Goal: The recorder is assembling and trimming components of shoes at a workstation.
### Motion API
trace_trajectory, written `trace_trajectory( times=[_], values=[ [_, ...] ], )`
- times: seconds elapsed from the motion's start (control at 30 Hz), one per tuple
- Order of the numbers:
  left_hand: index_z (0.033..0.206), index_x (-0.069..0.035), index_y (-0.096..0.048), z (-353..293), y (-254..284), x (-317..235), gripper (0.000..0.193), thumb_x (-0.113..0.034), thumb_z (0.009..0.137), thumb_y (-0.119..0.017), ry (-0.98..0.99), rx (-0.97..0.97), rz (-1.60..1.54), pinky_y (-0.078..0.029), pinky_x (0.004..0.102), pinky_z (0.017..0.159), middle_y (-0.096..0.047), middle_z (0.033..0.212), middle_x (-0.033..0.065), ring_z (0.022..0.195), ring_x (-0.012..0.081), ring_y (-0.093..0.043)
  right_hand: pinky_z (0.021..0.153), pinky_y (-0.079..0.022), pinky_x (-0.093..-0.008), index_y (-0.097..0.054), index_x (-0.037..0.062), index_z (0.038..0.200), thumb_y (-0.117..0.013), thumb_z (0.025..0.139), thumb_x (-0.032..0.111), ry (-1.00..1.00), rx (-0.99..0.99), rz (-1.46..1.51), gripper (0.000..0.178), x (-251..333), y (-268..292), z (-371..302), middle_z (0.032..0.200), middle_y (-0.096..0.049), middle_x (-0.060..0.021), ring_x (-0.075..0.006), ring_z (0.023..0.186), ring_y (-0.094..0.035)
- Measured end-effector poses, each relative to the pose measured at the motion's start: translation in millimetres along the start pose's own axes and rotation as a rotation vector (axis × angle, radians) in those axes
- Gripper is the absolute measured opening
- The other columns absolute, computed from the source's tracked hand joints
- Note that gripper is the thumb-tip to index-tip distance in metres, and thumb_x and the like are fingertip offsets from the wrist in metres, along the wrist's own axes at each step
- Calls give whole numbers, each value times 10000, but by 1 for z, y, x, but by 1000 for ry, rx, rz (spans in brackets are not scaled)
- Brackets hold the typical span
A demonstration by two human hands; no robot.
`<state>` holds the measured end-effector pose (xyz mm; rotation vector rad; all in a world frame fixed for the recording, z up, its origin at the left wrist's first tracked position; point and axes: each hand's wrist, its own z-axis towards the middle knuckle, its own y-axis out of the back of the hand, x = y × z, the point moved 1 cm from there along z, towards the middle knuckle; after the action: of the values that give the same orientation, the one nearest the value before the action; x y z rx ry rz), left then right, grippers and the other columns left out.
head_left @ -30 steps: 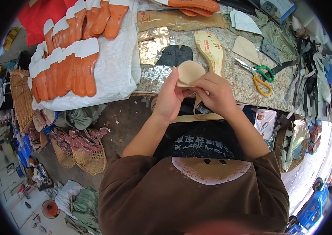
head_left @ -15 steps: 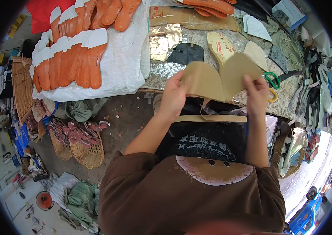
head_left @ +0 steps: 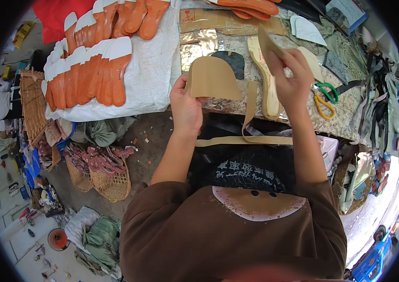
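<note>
My left hand (head_left: pixel 186 109) is closed on a tan piece of sheet material (head_left: pixel 214 79) with a rounded top and a nearly straight lower edge. It is held up over the near edge of the worktable. My right hand (head_left: pixel 294 81) pinches a second tan piece (head_left: pixel 268 46), tilted so that it shows mostly edge-on. Below and left of that hand lies a pale yellow foot-shaped piece (head_left: pixel 271 99) on the table. A narrow tan strip (head_left: pixel 250 108) hangs over the table edge between my hands. Scissors (head_left: pixel 327 99) with green and yellow handles lie right of my right hand.
Orange, white-tipped shoe-shaped pieces (head_left: pixel 97 77) stand in rows on a white sack (head_left: pixel 150 77) at the left. A black cut piece (head_left: pixel 233 65) and shiny foil (head_left: pixel 199 43) lie beyond my left hand. Fabric strips (head_left: pixel 383 101) hang at the right; woven baskets (head_left: pixel 111 181) sit lower left.
My hands have moved apart. The left has shifted left with its tan piece, while the right has lifted the other piece up and turned it edge-on. More of the foot-shaped piece and scissors shows.
</note>
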<state>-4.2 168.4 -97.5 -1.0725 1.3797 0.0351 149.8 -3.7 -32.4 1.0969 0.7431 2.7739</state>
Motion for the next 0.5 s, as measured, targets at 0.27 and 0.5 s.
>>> trace_trajectory(
  times=[0.27, 0.5],
  values=[
    [946, -54, -703, -34, -29, -25, 138, -45, 820, -646, -809, -160, 959, -472, 345, 839, -604, 1108, 139, 984, 268, -585, 754, -463, -276, -639, 19, 1054, -685, 861, 242, -420, 399, 563, 298, 31, -45, -25, 950, -639, -68, -159, 839, -587],
    [1190, -13, -592, -40, -45, -34, 620, -248, 642, -765, -907, 225, 967, -356, 477, 999, -472, 1305, 198, 1212, 407, -419, 759, -473, -214, -618, 1, 1114, -652, 896, 169, -781, 378, 941, 277, 14, -21, -33, 926, -659, -17, -57, 831, -586]
  ],
)
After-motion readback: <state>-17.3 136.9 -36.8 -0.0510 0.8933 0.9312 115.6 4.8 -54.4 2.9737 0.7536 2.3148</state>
